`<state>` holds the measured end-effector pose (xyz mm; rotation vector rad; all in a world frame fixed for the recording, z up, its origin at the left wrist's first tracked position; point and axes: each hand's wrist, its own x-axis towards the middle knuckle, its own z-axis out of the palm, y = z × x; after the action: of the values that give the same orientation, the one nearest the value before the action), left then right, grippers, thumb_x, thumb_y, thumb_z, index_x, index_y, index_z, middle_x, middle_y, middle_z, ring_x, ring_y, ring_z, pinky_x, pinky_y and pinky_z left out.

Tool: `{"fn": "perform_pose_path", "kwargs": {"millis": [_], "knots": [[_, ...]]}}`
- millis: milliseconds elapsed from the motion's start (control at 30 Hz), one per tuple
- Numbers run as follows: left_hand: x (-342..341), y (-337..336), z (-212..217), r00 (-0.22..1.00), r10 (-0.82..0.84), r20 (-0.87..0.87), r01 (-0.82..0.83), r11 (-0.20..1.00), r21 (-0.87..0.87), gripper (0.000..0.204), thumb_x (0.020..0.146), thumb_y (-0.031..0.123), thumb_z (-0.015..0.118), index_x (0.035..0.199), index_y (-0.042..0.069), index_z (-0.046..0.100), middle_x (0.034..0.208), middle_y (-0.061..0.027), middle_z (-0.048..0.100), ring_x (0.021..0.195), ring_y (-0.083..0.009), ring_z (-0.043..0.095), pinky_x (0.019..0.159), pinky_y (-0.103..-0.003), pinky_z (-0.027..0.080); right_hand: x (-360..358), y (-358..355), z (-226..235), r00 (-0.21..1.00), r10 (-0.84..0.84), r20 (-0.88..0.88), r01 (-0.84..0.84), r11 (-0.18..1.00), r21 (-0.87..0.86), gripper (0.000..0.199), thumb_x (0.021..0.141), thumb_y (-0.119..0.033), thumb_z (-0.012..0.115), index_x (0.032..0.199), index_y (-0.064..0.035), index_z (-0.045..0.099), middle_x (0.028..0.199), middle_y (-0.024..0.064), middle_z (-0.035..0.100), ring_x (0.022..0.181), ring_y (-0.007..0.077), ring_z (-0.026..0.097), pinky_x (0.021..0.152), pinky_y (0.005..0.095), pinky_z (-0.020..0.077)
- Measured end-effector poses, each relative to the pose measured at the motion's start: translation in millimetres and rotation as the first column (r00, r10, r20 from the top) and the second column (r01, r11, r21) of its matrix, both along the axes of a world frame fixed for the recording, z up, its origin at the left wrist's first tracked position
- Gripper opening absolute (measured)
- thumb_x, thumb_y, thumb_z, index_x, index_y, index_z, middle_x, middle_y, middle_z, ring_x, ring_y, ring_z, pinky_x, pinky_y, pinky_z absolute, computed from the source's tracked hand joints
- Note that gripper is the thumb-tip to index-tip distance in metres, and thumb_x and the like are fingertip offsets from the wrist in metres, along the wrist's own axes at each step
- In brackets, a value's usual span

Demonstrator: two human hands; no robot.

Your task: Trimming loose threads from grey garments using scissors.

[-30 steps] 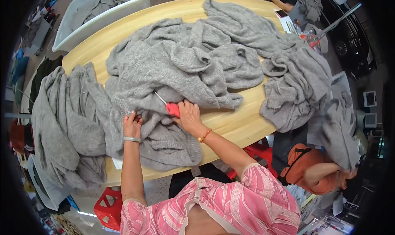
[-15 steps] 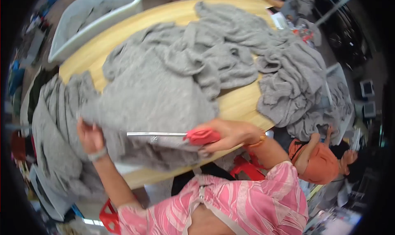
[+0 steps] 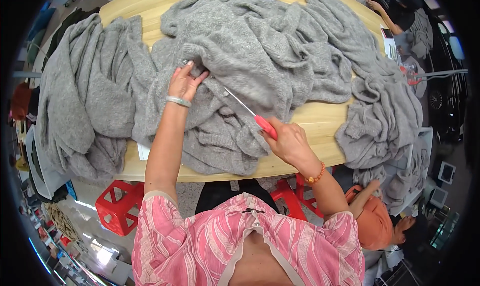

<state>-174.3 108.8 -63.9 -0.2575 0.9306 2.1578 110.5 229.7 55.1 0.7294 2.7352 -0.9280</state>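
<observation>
A big heap of grey knitted garments (image 3: 260, 51) covers a light wooden table (image 3: 320, 121). My left hand (image 3: 184, 82) presses flat, fingers spread, on a fold of the grey knit near a small button. My right hand (image 3: 287, 142) grips a thin metal tool with a red handle (image 3: 264, 126); its long tip points up and left into the knit toward my left hand. I wear a pink patterned top, a bangle on the left wrist and a beaded bracelet on the right.
More grey garments hang over the table's left end (image 3: 80, 106) and right end (image 3: 385, 121). Red plastic stools (image 3: 117, 206) stand under the table's near edge. A person in an orange top (image 3: 375, 221) is low at my right. Another person sits at the far right corner (image 3: 395, 6).
The lifted garment has come down onto the table. My left hand moved from holding its edge up to pressing on the knit. The red-handled tool now points into the fabric.
</observation>
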Motion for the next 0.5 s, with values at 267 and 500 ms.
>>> {"fn": "perform_pose_path", "kwargs": {"millis": [267, 500], "knots": [[2, 1, 15, 0.980, -0.197, 0.022, 0.197, 0.980, -0.019, 0.031, 0.094, 0.023, 0.054, 0.119, 0.005, 0.049, 0.123, -0.0112, 0.054, 0.111, -0.0279, 0.055, 0.091, -0.050, 0.051, -47, -1, -3, 0.998, 0.047, -0.030, -0.046, 0.999, 0.017, 0.022, 0.084, -0.024, 0.062, 0.094, -0.0060, 0.057, 0.069, 0.0218, 0.061, 0.069, 0.0411, 0.060, 0.063, 0.0493, 0.0464], [47, -26, -3, 0.868, -0.489, 0.084, 0.496, 0.847, -0.191, 0.016, 0.088, 0.009, 0.062, 0.103, 0.003, 0.059, 0.098, -0.0065, 0.064, 0.091, -0.0201, 0.063, 0.082, -0.044, 0.056, -5, 1, -11, 1.000, 0.005, -0.018, -0.004, 0.999, 0.049, 0.024, 0.086, -0.027, 0.061, 0.100, -0.0075, 0.058, 0.072, 0.0207, 0.062, 0.072, 0.0403, 0.061, 0.066, 0.0473, 0.0468]]}}
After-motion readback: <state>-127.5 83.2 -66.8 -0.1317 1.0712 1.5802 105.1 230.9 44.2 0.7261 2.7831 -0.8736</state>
